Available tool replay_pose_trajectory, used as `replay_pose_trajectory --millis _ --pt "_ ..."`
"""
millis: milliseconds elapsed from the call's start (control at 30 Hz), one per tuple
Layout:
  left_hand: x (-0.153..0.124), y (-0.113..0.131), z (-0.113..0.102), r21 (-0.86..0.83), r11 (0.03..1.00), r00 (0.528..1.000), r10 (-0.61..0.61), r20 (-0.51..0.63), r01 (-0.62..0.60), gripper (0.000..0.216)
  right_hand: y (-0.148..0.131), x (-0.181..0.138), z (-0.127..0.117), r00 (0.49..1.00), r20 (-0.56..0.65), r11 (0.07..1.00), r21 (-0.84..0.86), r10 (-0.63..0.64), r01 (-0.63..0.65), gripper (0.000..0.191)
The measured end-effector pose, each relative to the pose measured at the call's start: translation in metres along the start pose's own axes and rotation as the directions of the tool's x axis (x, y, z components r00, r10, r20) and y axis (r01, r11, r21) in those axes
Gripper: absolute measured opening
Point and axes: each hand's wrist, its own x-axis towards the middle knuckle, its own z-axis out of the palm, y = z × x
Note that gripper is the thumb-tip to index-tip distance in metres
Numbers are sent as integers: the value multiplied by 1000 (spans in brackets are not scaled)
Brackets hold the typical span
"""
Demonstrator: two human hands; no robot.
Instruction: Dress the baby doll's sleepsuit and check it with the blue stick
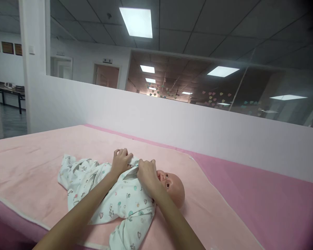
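Observation:
A baby doll (176, 187) lies on its back with its head toward the right. It wears a white baby romper (130, 198) printed with small animals and coloured dots. My left hand (121, 161) is closed on the front edge of the romper at the chest, fingers curled over the cloth. Beside the doll's chin, my right hand (147, 173) pinches the same front edge near the neckline. Between the two hands the cloth is lifted a little, and a small snap or button seems to show there. My right hand and forearm hide part of the doll's neck and face.
Under the doll a pale pink blanket (36, 163) covers a darker pink mat (245, 191). A white low wall (146, 111) with glass above it runs along the far side. At the far left, a doorway shows a table (11, 91) in another room.

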Motion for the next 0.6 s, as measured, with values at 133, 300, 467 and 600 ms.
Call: replay_pose_trajectory --millis 133,300,467,600 --pt "-3 2 -7 -92 996 983 -1 183 18 15 0 -3 1 997 65 1000 -3 -29 29 21" --pt "-6 -2 -9 -133 983 936 -70 345 123 25 9 -13 -23 991 90 995 47 -97 94 14" --pt "-10 -6 -11 -92 983 912 -109 395 157 33 38 -25 -58 920 346 959 267 -186 93 22" --pt "-10 -6 -12 -85 983 900 -115 420 165 35 80 -32 -59 938 312 789 610 -153 -74 24"
